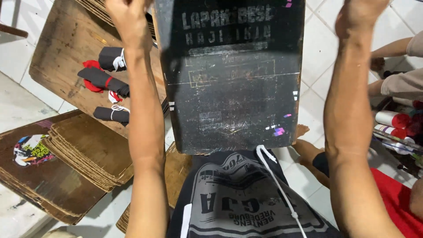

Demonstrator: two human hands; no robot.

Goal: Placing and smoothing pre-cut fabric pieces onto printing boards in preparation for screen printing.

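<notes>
The dark rectangular screen-print frame [231, 75] stands raised between both arms, above a black printed drawstring bag [238, 198]. The left hand [128, 17] grips its left edge near the top; the right hand [359, 15] is raised beside its right edge, grip unclear.

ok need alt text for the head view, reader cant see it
Seen from above, a person's left hand and right hand hold up a dark screen-printing frame over a black printed drawstring bag. Rolled dark cloth bundles lie on a wooden board beside stacked brown boards.
</notes>
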